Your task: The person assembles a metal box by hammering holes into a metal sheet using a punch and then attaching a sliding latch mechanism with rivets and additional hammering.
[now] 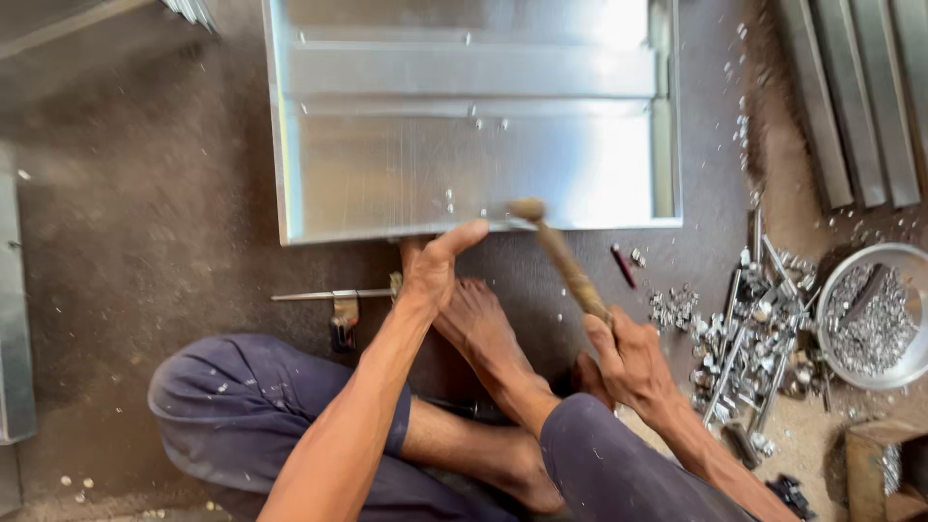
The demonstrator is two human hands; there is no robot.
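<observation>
A: Right, head view. Where does the work stand?

B: Sheet-metal panel (pixel 464 116) flat on the floor (pixel 145 222), near edge just past the person's bare foot (pixel 478 324). Left hand (pixel 435 266) at that edge, thumb out, grip pressed against the metal rather than clenched round anything. Right hand (pixel 628 358) grip clenched on the wooden handle of a hammer (pixel 561 256), head blurred, right at the panel edge.

A: Done so far?

B: Folded ribs and a few small fasteners already show on the panel face. My judgement: mid-way, edge being worked now.

A: Left?

B: Cannot tell how much. Loose metal bits (pixel 744 338) and a bowl of them (pixel 875 319) sit near the right hand, plenty unused.
</observation>
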